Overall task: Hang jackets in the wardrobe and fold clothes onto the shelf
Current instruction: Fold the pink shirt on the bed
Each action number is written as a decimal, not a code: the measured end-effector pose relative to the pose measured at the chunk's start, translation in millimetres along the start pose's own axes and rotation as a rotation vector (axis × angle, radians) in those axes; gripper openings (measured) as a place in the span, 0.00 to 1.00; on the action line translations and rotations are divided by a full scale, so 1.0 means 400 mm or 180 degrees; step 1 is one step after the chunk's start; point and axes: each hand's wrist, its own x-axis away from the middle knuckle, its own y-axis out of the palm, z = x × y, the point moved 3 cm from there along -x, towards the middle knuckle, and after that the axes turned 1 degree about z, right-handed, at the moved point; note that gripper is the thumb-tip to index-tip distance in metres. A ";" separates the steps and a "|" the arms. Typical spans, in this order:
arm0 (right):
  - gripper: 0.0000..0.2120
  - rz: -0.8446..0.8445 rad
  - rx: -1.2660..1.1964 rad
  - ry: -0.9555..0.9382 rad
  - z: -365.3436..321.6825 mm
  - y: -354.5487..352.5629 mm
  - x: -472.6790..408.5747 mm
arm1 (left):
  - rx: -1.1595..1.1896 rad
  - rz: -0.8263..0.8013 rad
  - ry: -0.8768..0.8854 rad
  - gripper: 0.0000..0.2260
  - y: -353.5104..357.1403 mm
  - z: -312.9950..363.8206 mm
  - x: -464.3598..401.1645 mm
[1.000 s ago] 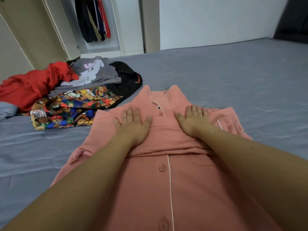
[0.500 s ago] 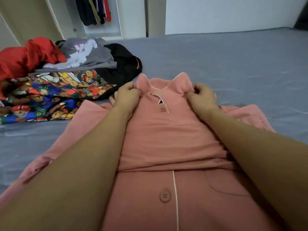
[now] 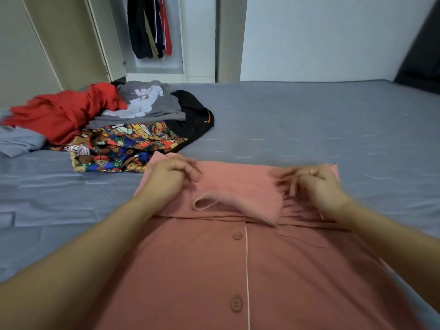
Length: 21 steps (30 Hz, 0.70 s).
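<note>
A pink button-up shirt (image 3: 238, 270) lies front-up on the grey bed sheet (image 3: 309, 120). Its top part is folded down toward me, and the collar (image 3: 214, 201) lies on the chest. My left hand (image 3: 171, 179) hovers over the left end of the fold with fingers loosely curled and blurred. At the right end, my right hand (image 3: 316, 186) has its fingers spread and bent, also blurred. No cloth shows between the fingers of either hand. Beyond the bed, the open wardrobe (image 3: 152, 65) holds hanging dark and red garments (image 3: 150, 27).
A pile of clothes lies at the left of the bed: a red garment (image 3: 64, 113), a grey printed top (image 3: 147, 103), a black piece (image 3: 192, 117), a bear-print cloth (image 3: 123, 146) and a blue-grey piece (image 3: 19, 141). A dark object (image 3: 421, 55) stands at the far right.
Both hands flattened the chest, then gripped the shoulders by the collar. The collar end now lies folded toward me, and the fingers have come off the cloth.
</note>
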 end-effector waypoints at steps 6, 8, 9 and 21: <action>0.20 0.0076 0.2700 -0.0141 0.022 0.076 -0.051 | -0.1901 -0.0336 0.0527 0.17 0.063 0.036 -0.011; 0.27 -0.0393 0.3237 0.0152 0.079 0.128 -0.063 | -0.2621 -0.0780 0.0299 0.21 0.121 -0.001 -0.014; 0.29 -0.0527 0.3382 0.0290 0.115 0.140 -0.065 | -0.2888 -0.0937 0.0066 0.23 0.141 -0.037 -0.011; 0.33 0.0222 0.4011 0.1147 0.207 0.037 -0.106 | -0.3858 -0.0140 -0.1238 0.39 0.039 -0.169 -0.064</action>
